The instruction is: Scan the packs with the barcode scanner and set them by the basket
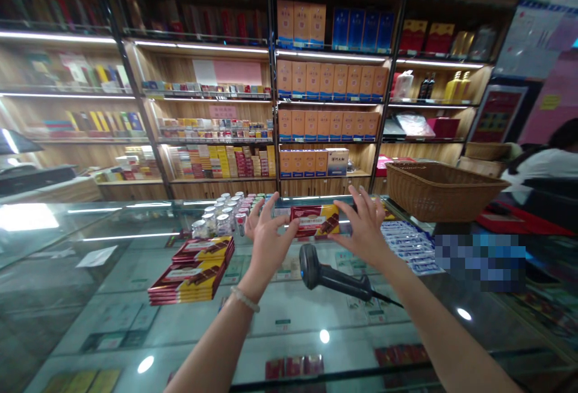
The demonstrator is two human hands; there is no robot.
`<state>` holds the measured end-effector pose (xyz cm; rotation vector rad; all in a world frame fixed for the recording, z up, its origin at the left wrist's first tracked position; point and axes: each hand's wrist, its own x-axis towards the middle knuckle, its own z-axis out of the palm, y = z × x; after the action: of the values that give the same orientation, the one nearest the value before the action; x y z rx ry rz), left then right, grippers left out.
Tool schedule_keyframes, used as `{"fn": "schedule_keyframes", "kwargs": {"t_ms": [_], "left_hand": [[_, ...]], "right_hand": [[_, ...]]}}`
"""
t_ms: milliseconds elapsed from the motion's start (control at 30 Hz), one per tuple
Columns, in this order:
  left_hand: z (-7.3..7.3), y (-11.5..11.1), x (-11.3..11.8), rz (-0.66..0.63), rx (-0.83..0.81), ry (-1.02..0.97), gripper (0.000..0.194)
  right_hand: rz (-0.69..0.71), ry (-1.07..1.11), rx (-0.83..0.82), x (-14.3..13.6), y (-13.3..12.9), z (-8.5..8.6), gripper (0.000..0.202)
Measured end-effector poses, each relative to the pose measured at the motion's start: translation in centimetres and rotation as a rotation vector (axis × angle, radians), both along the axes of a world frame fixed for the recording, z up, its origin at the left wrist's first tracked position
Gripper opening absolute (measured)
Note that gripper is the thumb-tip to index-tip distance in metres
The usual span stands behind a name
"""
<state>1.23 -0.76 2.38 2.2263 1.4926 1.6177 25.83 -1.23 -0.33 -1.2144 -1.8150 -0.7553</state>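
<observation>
Between my hands, above the glass counter, is a red and yellow chocolate wafer packet (315, 221), its printed front facing me. My left hand (270, 233) pinches its left end, thumb over the front and the other fingers raised. At the packet's right end, my right hand (365, 227) grips with thumb and forefinger. Just below lies a black barcode scanner (336, 278), its cable running to the right. Two stacks of matching packets, a nearer stack (185, 281) and a farther stack (205, 248), lie on the glass left of my left wrist.
Several small lidded jars (223, 224) stand in rows behind my left hand. Blue and white packs (409, 245) lie right of my right hand, near a wicker basket (445, 191). The glass counter (253, 351) shows goods beneath. Stocked shelves (327, 104) line the wall; a person (537, 164) is at far right.
</observation>
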Motion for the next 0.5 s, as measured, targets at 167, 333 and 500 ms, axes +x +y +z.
{"fn": "schedule_keyframes", "kwargs": {"t_ms": [167, 333, 500], "left_hand": [[-0.4, 0.8, -0.5, -0.003, -0.011, 0.043, 0.029], [-1.2, 1.5, -0.5, 0.017, -0.005, 0.079, 0.030], [-1.3, 1.1, -0.5, 0.100, 0.057, 0.161, 0.039]], "right_hand": [[0.023, -0.002, -0.040, 1.5, 0.3, 0.0, 0.067], [0.032, 0.000, -0.047, 1.6, 0.2, 0.0, 0.065], [0.012, -0.006, -0.039, 1.8, 0.1, 0.2, 0.064]]}}
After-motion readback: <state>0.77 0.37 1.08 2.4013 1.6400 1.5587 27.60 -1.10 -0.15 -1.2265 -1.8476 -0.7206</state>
